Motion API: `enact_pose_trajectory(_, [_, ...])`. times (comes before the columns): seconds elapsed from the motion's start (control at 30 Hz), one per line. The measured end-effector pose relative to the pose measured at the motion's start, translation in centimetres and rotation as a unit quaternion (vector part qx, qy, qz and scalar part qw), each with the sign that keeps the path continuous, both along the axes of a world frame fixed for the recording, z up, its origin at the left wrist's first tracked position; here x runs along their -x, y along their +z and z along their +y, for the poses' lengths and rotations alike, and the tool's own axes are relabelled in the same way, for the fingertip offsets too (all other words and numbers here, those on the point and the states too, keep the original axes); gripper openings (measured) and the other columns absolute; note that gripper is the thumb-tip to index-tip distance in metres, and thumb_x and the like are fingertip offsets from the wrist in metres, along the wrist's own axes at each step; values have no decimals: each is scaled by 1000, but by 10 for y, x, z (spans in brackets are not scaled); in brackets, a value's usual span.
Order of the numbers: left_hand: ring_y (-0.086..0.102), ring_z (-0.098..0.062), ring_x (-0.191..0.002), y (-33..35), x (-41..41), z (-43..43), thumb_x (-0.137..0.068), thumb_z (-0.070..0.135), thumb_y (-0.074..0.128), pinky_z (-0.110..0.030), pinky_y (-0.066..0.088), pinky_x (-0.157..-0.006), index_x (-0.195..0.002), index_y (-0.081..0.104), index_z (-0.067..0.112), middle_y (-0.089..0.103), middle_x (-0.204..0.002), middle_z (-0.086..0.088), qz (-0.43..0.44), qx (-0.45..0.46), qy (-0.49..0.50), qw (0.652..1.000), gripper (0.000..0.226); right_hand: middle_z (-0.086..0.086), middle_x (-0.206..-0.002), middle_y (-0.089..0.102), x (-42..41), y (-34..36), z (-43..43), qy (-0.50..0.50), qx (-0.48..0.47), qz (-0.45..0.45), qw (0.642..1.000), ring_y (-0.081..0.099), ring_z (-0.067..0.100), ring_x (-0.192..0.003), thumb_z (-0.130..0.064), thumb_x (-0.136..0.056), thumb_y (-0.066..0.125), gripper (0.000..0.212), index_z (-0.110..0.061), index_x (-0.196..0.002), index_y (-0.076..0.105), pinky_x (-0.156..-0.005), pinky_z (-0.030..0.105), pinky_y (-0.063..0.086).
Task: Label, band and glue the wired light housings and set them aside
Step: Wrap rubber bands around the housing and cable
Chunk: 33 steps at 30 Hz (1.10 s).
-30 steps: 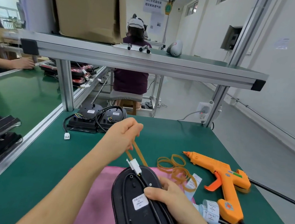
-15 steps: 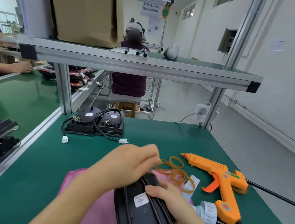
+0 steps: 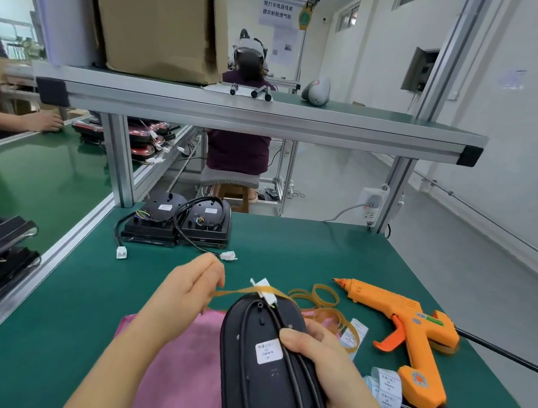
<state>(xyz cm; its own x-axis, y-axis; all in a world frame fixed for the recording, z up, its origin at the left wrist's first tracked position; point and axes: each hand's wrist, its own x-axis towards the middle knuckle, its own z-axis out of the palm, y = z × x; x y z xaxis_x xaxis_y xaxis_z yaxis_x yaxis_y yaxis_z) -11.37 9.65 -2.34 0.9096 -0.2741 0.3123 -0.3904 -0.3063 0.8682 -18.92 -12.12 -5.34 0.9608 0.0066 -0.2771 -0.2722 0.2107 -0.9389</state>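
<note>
Tan rubber band, pinched taut in left fingers, may snap off the black oval plastic housing gripped by right fingers.

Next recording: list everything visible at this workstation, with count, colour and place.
held light housing: one, black, near edge
stretched rubber band: one, tan, at that housing's far tip
loose rubber bands: several, tan, right of it
glue gun: one, orange, table's right side
label strips: few, white, near the gun's handle
other housings: two, black, table's far left
cloth: one, pink, beneath held housing
cardboard box: one, brown, upper shelf
left hand: pinches the stretched band
right hand: grips the held housing
</note>
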Motion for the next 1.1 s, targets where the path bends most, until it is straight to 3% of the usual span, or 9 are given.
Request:
enact_pose_trajectory(0.2, [42,-8,-43,-22,13,-8,-95,13,57,-20,40,-51,-69,50,12,45,-44,5,108,13,-11,994,27,29,-98,70,-1,2,2,-20,-36,-2,999,69,36,-77,-9,-56,83,54,0,-107,66,-66,41,59])
enact_pose_trajectory(0.33, [36,-10,-51,-13,20,-11,-80,18,76,-21,35,-52,-60,47,24,39,-48,7,107,-40,-43,993,36,25,-94,72,-1,1,5,-43,-14,-12,999,70,36,-77,-9,-54,85,57,-2,-107,64,-69,43,58])
enact_pose_trajectory(0.43, [30,-9,-50,-4,26,-14,-83,31,69,-25,29,-53,-64,44,32,39,-47,9,6,-165,-16,986,31,19,-93,74,-1,1,10,-45,6,-26,999,72,34,-78,-18,-57,78,58,-5,-110,61,-64,39,58])
enact_pose_trajectory(0.5, [36,-13,-47,1,32,-18,-79,40,57,-23,28,-50,-67,42,30,44,-47,6,-151,-253,59,954,22,18,-95,74,-2,2,14,-51,16,-30,998,72,32,-82,-21,-57,78,61,-6,-112,59,-67,38,57])
enact_pose_trajectory(0.63, [32,-24,-42,1,43,-34,-76,24,55,-29,35,-62,-54,40,20,37,-40,3,-396,-257,67,879,27,16,-93,73,-3,7,21,-55,25,-16,998,70,26,-78,-23,-57,78,60,-5,-111,59,-70,36,55])
enact_pose_trajectory(0.73, [24,-21,-51,-11,49,-48,-76,14,66,-31,37,-62,-65,42,20,35,-49,3,-506,-222,43,833,28,5,-80,73,-4,7,22,-54,40,0,998,69,15,-68,-15,-72,81,41,-6,-107,61,-62,25,53])
enact_pose_trajectory(0.8, [21,-19,-57,-16,53,-55,-74,11,70,-29,35,-61,-68,40,20,31,-54,2,-537,-195,19,820,32,-3,-68,70,-5,7,22,-57,41,1,998,65,7,-59,-10,-81,73,22,-6,-100,62,-53,18,48])
enact_pose_trajectory(0.9, [21,-18,-58,-15,53,-56,-74,12,70,-30,35,-60,-71,31,23,28,-57,3,-546,-183,-1,818,41,0,-63,61,-6,6,19,-82,24,-16,996,59,11,-59,-14,-77,73,21,-4,-90,59,-56,22,46])
enact_pose_trajectory(1.1, [32,-15,-55,-22,39,-30,-91,32,58,-27,38,-67,-65,50,20,41,-56,7,-438,-187,32,879,30,5,-73,71,-7,9,4,-144,-28,-34,989,69,18,-65,-14,-82,70,5,-11,-81,66,-54,27,53])
